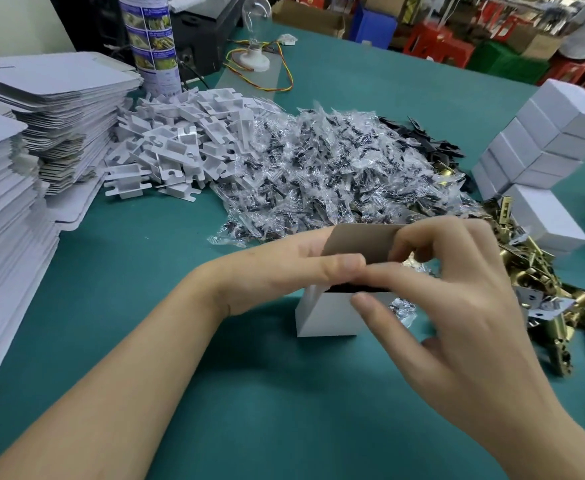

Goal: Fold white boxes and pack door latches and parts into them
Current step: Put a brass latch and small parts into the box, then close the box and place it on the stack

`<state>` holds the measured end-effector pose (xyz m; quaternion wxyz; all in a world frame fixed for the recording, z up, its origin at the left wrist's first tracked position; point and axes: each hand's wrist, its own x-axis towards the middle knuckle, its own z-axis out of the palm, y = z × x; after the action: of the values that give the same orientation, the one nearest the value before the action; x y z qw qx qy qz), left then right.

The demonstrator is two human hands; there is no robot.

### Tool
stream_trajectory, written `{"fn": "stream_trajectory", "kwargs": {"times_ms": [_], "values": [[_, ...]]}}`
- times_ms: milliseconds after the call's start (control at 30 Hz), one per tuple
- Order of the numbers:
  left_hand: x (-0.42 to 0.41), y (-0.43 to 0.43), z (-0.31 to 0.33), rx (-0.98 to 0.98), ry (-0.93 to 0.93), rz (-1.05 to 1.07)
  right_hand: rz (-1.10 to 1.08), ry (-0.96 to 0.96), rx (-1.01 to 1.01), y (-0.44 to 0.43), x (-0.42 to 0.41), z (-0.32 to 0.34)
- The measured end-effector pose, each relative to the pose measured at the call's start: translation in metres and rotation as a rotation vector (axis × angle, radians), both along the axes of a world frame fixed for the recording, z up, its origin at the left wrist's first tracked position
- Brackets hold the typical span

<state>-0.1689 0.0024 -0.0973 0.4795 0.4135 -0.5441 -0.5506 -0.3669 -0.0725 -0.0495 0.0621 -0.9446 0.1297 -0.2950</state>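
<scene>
white box (325, 315) upright on green desk (249, 393), lid flap (360, 242) raised | left hand (284, 271) fingers curled on flap | right hand (457, 299) fingers pinching flap edge | screw packets (318, 168) heaped behind

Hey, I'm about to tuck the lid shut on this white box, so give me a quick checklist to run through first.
1. The white box stands flat on the green mat: ok.
2. The lid flap is raised and flat: ok.
3. The left hand grips the flap's left end: ok.
4. The right hand pinches its right end: ok.
5. All parts are inside: cannot tell; only something dark shows in the opening.
6. The parts bag beside the box is clear of the opening: cannot tell; the right hand partly covers it.
</scene>
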Motion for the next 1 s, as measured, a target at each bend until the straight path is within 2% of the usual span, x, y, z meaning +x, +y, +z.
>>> {"fn": "stream_trajectory", "kwargs": {"times_ms": [67,167,233,333,500,600,700,867,1000], "values": [[-0.001,-0.001,-0.001,0.008,-0.036,0.012,-0.014,-0.165,0.182,-0.004,-0.002,-0.003],[0.002,-0.002,-0.003,0.032,-0.027,0.045,-0.056,-0.364,0.681,-0.013,-0.001,-0.015],[0.001,-0.002,-0.004,0.024,-0.028,0.042,-0.018,-0.324,0.995,-0.019,0.003,-0.023],[-0.001,-0.003,-0.002,0.016,-0.016,0.013,0.11,-0.212,1.234,-0.024,0.007,-0.03],[0.001,-0.002,0.0,0.023,-0.039,0.025,0.183,-0.212,1.344,-0.024,0.012,-0.034],[0.003,0.003,0.011,0.009,-0.131,0.053,0.2,-0.225,1.357,-0.024,0.014,-0.036],[0.011,0.012,0.027,0.037,-0.244,0.178,0.227,-0.274,1.37,-0.023,0.016,-0.037],[0.01,0.043,0.039,-0.186,-0.513,0.426,0.307,-0.356,1.378,-0.021,0.021,-0.041],[-0.013,0.059,0.02,-0.274,-0.552,0.578,0.365,-0.421,1.436,-0.018,0.023,-0.044]]}}
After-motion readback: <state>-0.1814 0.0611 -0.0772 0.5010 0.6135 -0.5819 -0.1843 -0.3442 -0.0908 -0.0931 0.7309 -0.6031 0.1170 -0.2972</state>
